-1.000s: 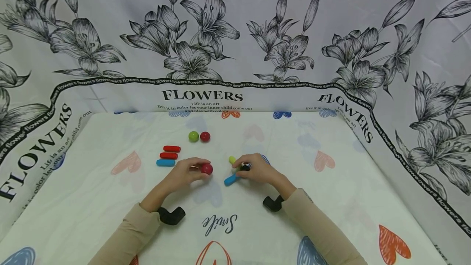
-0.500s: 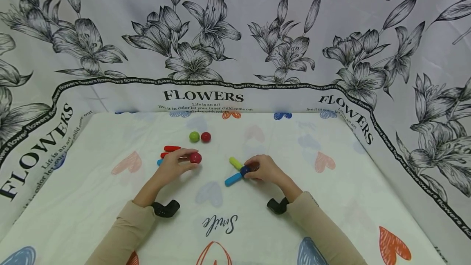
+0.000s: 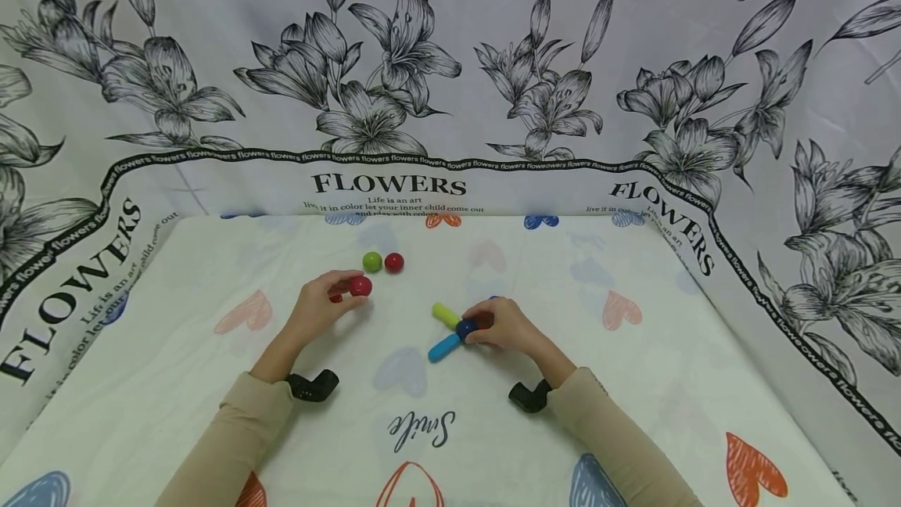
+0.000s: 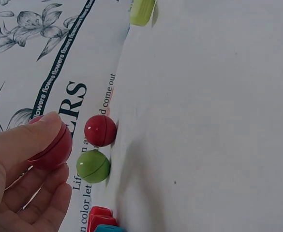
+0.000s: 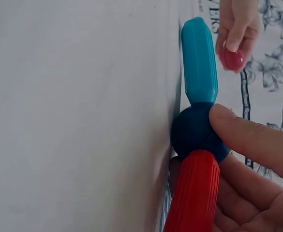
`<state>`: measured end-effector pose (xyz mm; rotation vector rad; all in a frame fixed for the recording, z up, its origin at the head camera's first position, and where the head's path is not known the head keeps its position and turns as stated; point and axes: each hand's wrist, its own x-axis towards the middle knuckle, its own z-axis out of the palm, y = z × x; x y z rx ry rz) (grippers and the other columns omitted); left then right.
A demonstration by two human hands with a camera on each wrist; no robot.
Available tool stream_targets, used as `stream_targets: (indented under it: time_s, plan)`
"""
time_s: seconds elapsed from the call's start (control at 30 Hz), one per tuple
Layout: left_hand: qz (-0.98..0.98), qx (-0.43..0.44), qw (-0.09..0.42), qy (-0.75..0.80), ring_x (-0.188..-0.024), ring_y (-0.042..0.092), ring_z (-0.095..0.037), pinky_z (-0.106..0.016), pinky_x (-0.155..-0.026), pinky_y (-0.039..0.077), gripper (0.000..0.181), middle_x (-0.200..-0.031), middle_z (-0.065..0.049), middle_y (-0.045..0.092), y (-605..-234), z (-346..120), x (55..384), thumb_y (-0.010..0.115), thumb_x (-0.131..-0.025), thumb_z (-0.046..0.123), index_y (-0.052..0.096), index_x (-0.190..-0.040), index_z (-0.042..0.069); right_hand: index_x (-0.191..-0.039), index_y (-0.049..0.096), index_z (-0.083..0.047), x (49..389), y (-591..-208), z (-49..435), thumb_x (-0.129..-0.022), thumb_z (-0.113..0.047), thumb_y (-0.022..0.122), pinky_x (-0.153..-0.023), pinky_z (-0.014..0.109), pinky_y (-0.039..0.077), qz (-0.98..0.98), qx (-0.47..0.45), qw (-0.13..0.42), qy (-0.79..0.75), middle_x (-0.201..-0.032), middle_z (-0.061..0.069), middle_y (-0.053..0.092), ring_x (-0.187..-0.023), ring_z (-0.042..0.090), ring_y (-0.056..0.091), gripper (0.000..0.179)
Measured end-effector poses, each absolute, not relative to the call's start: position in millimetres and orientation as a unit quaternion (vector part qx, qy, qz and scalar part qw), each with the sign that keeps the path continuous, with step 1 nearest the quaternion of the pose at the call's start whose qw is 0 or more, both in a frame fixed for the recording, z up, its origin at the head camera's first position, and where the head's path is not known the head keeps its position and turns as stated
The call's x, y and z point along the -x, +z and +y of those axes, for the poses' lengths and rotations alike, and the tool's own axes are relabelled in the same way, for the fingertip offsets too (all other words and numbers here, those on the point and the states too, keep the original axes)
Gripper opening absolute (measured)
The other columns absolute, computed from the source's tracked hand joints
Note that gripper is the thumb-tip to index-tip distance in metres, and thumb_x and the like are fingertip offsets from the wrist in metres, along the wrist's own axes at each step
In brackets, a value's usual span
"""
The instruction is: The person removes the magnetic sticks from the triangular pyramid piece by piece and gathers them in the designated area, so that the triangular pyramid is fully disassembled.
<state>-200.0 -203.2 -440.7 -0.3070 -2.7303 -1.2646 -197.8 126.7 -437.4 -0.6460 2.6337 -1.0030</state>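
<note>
My left hand pinches a red ball between thumb and fingers, above the table at left of centre. With my right hand I grip a dark blue ball. Several ribbed rods join it: a light blue rod, a red rod seen in the right wrist view, and a yellow-green rod in the head view. My fingers cover part of this joint. Beyond the left hand, a green ball and a second red ball sit side by side.
In the left wrist view, loose red rods and a blue rod lie at the lower edge; the left hand mostly hides them in the head view. A white cloth with printed hearts covers the table. Flower-printed fabric rises behind it.
My left hand has carried the red ball left and away from me, toward the two loose balls. My right hand stays nearly in place, and the joined rods have shifted and turned slightly.
</note>
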Motion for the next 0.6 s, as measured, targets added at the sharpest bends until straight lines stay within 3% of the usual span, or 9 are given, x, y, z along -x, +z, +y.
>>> stream_targets:
  time_s: [0.2,0.37,0.6]
  plan:
    - [-0.901,0.089,0.068,-0.42,-0.101,0.066,-0.035,-0.046,-0.09,0.056,0.047,-0.115,-0.024,0.066,-443,-208,207,0.075,-0.083,0.01,0.059,-0.126,0.0,-0.108,0.071,-0.001,197,-439,122,-0.078,-0.012,0.079,-0.079,0.02,0.056,0.883,0.257,0.131,-0.37,-0.105,0.015,0.073,-0.091,0.016,0.068,0.033]
    - [-0.901,0.075,0.059,-0.424,-0.107,0.064,-0.038,-0.048,-0.094,0.054,0.048,-0.121,-0.025,0.063,-441,-210,211,0.072,-0.085,0.01,0.057,-0.13,-0.001,-0.107,0.072,-0.004,195,-438,120,-0.077,-0.014,0.08,-0.073,0.014,0.051,0.885,0.266,0.126,-0.36,-0.102,0.013,0.074,-0.083,0.008,0.061,0.033]
    - [-0.906,0.049,0.042,-0.419,-0.115,0.06,-0.039,-0.049,-0.099,0.052,0.049,-0.128,-0.024,0.059,-440,-213,220,0.069,-0.089,0.015,0.054,-0.133,0.003,-0.108,0.072,-0.004,197,-436,118,-0.078,-0.015,0.08,-0.073,0.015,0.05,0.889,0.27,0.139,-0.343,-0.104,0.012,0.073,-0.083,0.007,0.058,0.033]
